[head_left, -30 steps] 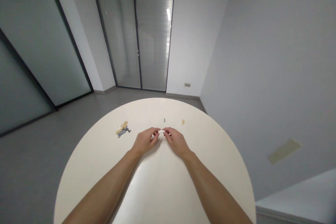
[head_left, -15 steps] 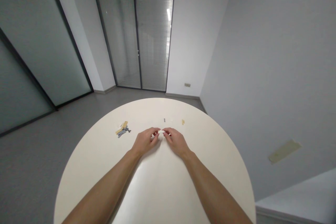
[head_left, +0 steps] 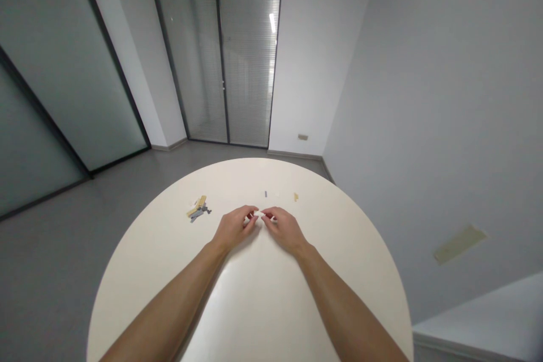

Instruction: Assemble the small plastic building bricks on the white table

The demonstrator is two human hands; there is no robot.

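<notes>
White piece lies between left hand and right hand, both pinching it.

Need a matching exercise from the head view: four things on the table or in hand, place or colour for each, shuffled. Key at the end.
Things
1. Mixed pile of small pieces
2. Lone gray bit
3. Tan bit apart from the pile
4. Small piece at the fingers of the left hand and right hand

Places and colours
A. Beyond the hands, to the right of the lone gray bit
B. White
C. On the table, to the left of the left hand
D. Beyond the hands, to the left of the tan bit

Pairs: 1-C, 2-D, 3-A, 4-B
</notes>
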